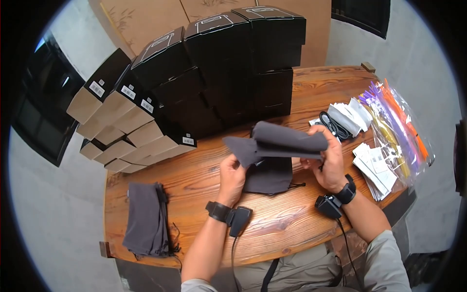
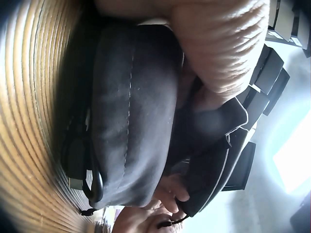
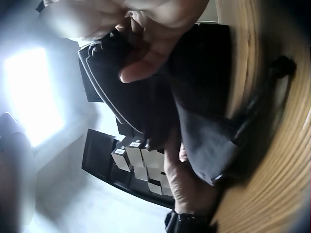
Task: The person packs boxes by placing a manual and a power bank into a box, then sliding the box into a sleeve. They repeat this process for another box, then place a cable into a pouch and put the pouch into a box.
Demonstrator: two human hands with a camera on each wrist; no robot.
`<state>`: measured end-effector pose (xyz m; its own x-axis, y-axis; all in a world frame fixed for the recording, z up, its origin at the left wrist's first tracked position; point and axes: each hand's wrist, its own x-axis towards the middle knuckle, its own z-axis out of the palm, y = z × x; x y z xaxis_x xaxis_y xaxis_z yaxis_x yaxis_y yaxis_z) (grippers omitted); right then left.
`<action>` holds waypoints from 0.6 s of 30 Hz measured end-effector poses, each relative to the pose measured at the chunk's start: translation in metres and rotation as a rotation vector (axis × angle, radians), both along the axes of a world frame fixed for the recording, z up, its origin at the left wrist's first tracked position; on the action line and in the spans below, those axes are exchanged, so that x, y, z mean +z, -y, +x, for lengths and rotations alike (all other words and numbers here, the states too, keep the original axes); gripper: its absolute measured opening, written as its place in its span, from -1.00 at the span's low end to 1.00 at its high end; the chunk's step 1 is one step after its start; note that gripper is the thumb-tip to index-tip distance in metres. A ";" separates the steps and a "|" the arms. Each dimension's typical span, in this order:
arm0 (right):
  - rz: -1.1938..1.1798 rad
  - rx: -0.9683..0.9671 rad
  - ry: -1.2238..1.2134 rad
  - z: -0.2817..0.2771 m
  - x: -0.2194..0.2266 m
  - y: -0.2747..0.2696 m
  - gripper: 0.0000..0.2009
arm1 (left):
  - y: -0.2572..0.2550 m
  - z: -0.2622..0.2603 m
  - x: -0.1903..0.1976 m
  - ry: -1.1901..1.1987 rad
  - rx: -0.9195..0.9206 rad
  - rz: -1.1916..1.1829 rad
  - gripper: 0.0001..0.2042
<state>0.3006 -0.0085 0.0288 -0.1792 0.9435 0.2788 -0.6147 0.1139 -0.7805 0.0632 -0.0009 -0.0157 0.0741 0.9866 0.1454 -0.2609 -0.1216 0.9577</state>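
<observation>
Above the table, both hands hold a dark grey cloth drawstring pouch (image 1: 287, 137) stretched between them. My left hand (image 1: 231, 177) pinches its left corner, thumb and fingers on the cloth. At the opposite end, my right hand (image 1: 331, 163) grips the edge, with its thumb inside the cloth's fold in the right wrist view. Beneath it, another dark grey pouch (image 1: 268, 177) lies on the table, its black drawstring sticking out to the right. In the left wrist view, a grey cloth pouch (image 2: 133, 116) with a stitched seam bulges close below the left hand.
A pile of grey pouches (image 1: 146, 219) lies at the left. Stacked black boxes (image 1: 219, 63) stand at the back. On the right are coiled black cables (image 1: 334, 127), white packets (image 1: 352, 117), paper slips (image 1: 374, 170) and a clear bag (image 1: 406, 131) of coloured strips.
</observation>
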 end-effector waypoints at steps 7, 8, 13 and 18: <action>-0.017 0.079 0.108 0.002 0.003 -0.002 -0.84 | 0.000 -0.005 0.002 -0.014 -0.088 -0.025 -0.72; -0.122 0.061 0.177 -0.004 0.004 0.000 -0.84 | 0.001 -0.004 0.003 0.022 -0.092 -0.038 -0.71; -0.127 0.033 0.309 -0.009 -0.007 -0.006 -0.85 | 0.006 0.002 0.015 0.093 -0.073 -0.026 -0.65; -0.133 0.023 0.359 -0.008 -0.007 -0.007 -0.85 | 0.004 0.003 0.013 0.071 -0.069 -0.004 -0.67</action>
